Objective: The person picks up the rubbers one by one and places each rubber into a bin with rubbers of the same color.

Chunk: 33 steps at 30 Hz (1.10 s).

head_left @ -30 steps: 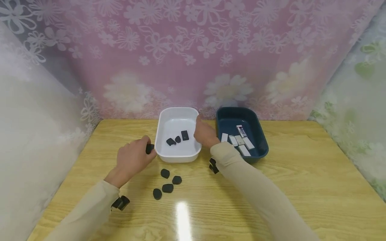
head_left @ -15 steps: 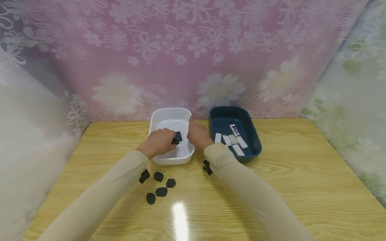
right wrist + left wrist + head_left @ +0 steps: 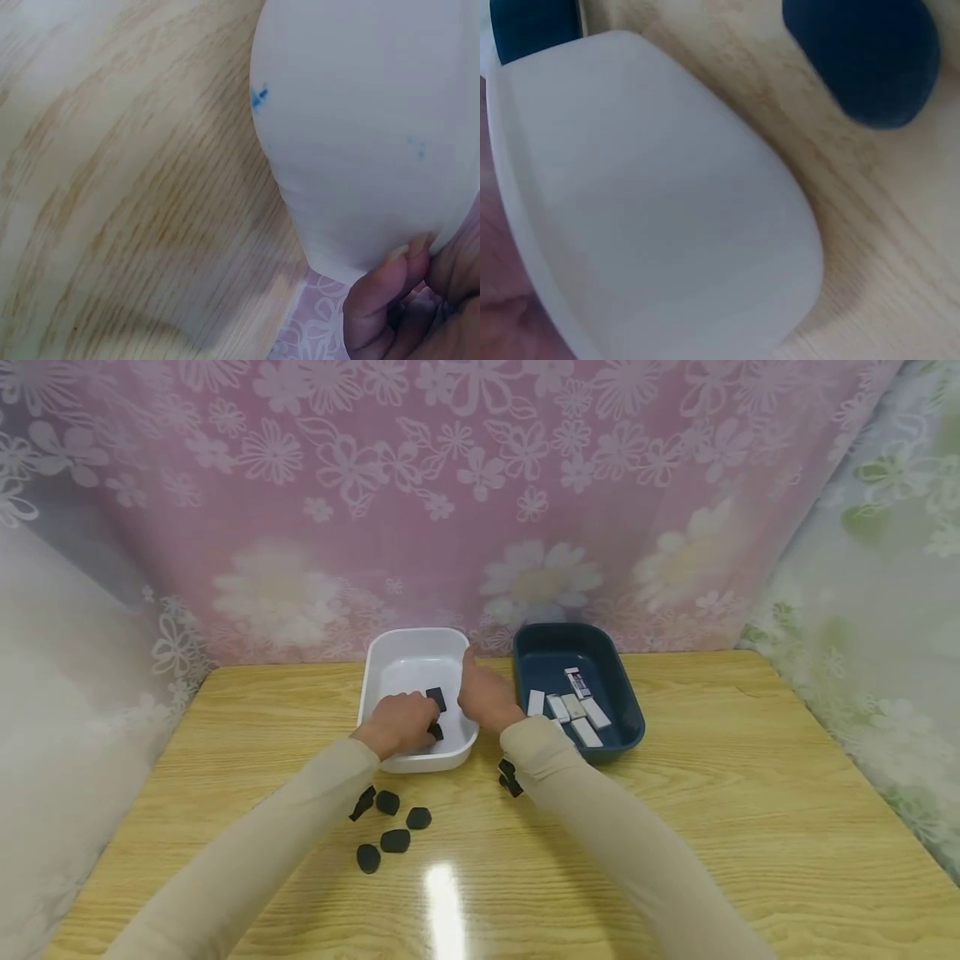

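Observation:
In the head view my left hand (image 3: 401,724) is inside the white plastic tub (image 3: 375,662), with curled fingers and thumb pinching a small black stone-like piece (image 3: 437,732) low over the tub's floor. Just beyond it in the tub lies a flat black rectangular piece (image 3: 436,698); other pieces there are hidden by the hand. My right hand (image 3: 489,695) grips the tub's right rim, and the right wrist view shows its fingers (image 3: 375,296) curled against the white wall. The left wrist view shows mostly the tub's outer wall (image 3: 667,195).
Several black stone-like pieces (image 3: 395,841) lie on the wooden table (image 3: 720,810) in front of the tub. To its right stands a dark blue tub (image 3: 632,693) holding several white erasers (image 3: 587,732). A floral cloth (image 3: 540,493) hangs behind.
My left hand has carried the black piece from beside the white tub over its rim and inside, then slightly nearer. My right hand has stayed on the rim. The head view has shifted slightly.

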### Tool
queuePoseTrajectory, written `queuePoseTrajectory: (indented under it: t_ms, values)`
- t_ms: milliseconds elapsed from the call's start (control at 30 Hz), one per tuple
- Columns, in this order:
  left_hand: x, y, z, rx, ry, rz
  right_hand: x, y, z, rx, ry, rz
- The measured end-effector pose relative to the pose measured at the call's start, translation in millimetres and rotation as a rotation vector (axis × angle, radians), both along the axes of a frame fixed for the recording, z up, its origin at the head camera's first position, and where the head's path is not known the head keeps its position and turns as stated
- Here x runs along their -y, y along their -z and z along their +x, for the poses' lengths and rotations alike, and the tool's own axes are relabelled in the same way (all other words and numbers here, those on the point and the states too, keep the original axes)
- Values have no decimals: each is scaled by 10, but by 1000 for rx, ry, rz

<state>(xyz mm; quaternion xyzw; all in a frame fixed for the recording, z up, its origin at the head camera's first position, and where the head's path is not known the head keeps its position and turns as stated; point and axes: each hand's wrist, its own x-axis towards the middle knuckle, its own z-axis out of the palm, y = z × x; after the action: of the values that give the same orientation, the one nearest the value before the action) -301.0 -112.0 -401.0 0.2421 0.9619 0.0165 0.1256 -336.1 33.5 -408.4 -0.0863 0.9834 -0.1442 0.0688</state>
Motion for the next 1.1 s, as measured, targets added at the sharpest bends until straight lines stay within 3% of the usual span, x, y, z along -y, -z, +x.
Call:
queuePoseTrajectory:
  t_ms: [167, 333, 400, 467, 633, 733, 867, 967, 1100]
  values:
    - [59, 11, 21, 18, -10, 25, 37, 9, 8, 5, -6, 10]
    - [171, -123, 78, 29, 33, 62, 33, 12, -3, 8, -17, 9]
    - [239, -205, 131, -27, 50, 99, 18, 8, -8, 3, -11, 15]
    - [312, -279, 210, -130, 67, 143, 1, 5, -16, -5, 2, 19]
    - [486, -327, 527, -371, 158, 249, -17, 9, -16, -7, 10, 26]
    - [552, -277, 753, -430, 175, 284, -2, 7, -9, -10, 2, 24]
    - [601, -124, 998, -378, 119, 236, 35, -1, -9, -17, -5, 34]
    - [612, 34, 1092, -337, 86, 147, 45, 2, -20, -18, 2, 43]
    - [633, 183, 1152, -331, 94, 86, 52, 28, -33, -13, 14, 37]
